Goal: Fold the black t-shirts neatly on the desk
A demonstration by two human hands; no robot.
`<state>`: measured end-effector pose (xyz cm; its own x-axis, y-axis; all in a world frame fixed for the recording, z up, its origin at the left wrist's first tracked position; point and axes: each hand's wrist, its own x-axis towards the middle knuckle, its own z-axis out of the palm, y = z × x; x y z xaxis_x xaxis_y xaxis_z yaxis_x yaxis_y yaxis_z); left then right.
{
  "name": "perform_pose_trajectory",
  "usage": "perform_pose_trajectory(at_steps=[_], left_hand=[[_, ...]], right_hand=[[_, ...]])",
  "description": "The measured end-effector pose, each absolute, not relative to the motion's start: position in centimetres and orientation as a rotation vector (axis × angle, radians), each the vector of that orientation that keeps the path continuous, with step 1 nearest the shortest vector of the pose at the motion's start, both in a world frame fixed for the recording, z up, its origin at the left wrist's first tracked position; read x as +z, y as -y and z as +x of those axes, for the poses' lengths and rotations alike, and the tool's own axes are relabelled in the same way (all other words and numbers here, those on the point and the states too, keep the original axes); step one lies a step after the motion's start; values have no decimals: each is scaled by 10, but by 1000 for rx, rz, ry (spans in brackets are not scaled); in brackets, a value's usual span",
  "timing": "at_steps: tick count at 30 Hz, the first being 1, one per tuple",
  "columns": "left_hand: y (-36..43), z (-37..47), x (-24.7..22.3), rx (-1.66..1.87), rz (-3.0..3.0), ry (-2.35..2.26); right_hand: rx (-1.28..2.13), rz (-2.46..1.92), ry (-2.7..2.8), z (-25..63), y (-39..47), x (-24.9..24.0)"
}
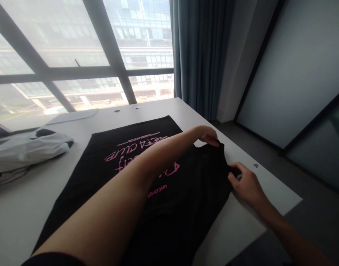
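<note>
A black T-shirt (103, 184) with pink printed lettering lies spread over the white table, its hem toward the window. My left arm reaches across the print, hiding part of it. At the shirt's right side, my left hand (208, 134) pinches the far corner of a sleeve. My right hand (245, 183) grips the near corner of that same sleeve edge between thumb and fingers. Between both hands the sleeve opening is drawn fairly straight, slightly raised off the table.
The white table (271, 192) ends at the right above a grey floor. A crumpled light-grey garment (28, 149) lies at the left. Small objects, including a round dark disc (116, 111), sit near the window. A blue-grey curtain (202, 55) hangs behind the far corner.
</note>
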<state>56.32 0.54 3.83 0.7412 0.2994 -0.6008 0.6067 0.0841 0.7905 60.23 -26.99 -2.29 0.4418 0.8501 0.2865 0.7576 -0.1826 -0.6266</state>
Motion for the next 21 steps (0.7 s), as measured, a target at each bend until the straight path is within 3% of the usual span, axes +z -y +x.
perform_pose_trajectory(at_steps=[7,11,16,21], left_hand=[[12,562,47,-244,1455,-778],[25,554,59,-221,1562,-777],[13,510,69,129,1902,-681],[12,438,40,488,2641,-773]], right_hand=[[-124,-1974,1608,595,246,-12],[-16,-2157,1613,594,226,-2],[62,-2165,1380,619,229,-8],[80,-2093,1223,646,252,-23]])
